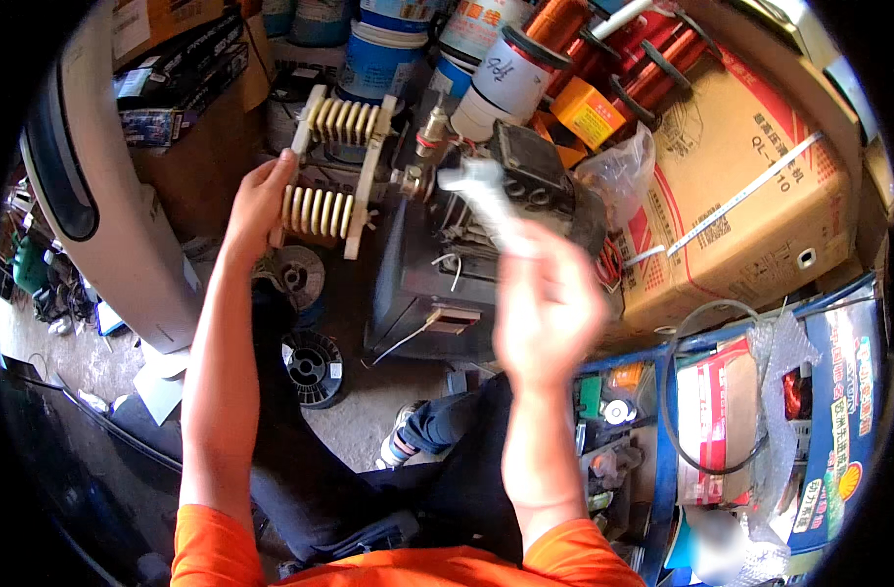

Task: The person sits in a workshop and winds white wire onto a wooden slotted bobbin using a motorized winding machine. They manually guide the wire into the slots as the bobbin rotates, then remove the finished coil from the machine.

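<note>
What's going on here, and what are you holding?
A person's left hand is gripping the side of a pale frame with two ribbed cream parts. The right hand holds a silvery wrench, blurred in the picture, near a dark motor-like machine. I can't tell whether the wrench touches it. A black spool sits on the floor below, and a big cardboard box stands to the right.

We've got blur on the right hand and its wrench; at the left hand, we can't make out every finger around the coil frame, and the lower edge cuts off the orange shirt.
</note>
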`<control>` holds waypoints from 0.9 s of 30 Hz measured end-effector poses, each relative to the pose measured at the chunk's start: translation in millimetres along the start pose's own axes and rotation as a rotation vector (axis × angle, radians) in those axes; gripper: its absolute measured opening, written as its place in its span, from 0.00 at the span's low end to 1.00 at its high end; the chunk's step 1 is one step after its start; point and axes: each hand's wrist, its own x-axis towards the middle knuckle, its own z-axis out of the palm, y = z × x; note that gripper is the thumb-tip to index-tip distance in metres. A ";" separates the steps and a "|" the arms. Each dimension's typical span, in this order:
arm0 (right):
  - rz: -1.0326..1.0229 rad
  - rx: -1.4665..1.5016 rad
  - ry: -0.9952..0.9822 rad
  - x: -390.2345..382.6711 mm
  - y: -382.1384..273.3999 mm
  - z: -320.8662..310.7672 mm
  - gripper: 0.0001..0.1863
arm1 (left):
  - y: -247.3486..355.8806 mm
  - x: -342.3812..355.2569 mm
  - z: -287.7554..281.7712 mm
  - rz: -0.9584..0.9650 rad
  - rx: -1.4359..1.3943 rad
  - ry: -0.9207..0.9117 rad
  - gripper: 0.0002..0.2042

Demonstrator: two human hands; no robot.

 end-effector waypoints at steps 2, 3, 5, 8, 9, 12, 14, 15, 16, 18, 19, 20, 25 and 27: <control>0.190 -0.097 0.255 9.6 21.5 -67.0 0.11 | 0.6 0.1 -13.1 -0.022 0.039 -0.048 0.29; 0.191 -0.088 0.315 12.6 52.0 -104.9 0.11 | 3.1 -3.9 -6.8 0.008 0.078 0.001 0.28; 0.285 -0.102 0.330 19.8 105.6 -165.5 0.12 | -4.4 1.1 -1.3 -0.038 0.015 -0.050 0.27; 0.456 -0.268 0.154 29.1 182.2 -211.1 0.14 | 1.0 -4.5 2.0 -0.021 0.013 -0.014 0.24; 0.332 -0.366 0.107 32.8 204.6 -220.2 0.14 | 3.5 -5.9 3.6 -0.025 0.017 -0.006 0.23; 0.251 -0.508 0.022 53.1 238.1 -213.8 0.13 | 6.0 -7.1 -8.4 0.003 0.001 0.022 0.20; 0.246 -0.572 -0.008 57.1 245.7 -208.6 0.12 | 3.0 -6.0 -13.6 0.018 0.012 0.016 0.20; 0.179 -0.613 -0.007 55.8 257.9 -215.2 0.12 | 4.5 -3.7 -12.6 0.026 0.019 0.014 0.19; 0.217 -0.581 -0.002 53.3 274.6 -231.7 0.11 | 6.2 -0.8 -4.9 0.034 0.073 0.031 0.20; 0.236 -0.584 -0.022 43.0 293.7 -240.6 0.12 | 19.0 -1.4 5.1 0.041 0.103 0.031 0.20; 0.244 -0.598 -0.021 42.1 286.0 -228.7 0.13 | 24.1 -2.2 2.4 0.030 0.109 0.040 0.20; 0.251 -0.624 -0.015 42.3 274.1 -219.7 0.13 | 34.2 -5.8 6.4 0.006 0.119 0.057 0.20; -0.043 -0.866 0.131 47.5 236.2 -207.8 0.10 | 27.8 13.4 7.8 -0.011 -0.068 -0.017 0.20; 0.056 -0.628 0.391 30.1 193.2 -180.9 0.10 | 35.6 7.7 5.9 0.030 -0.097 -0.052 0.19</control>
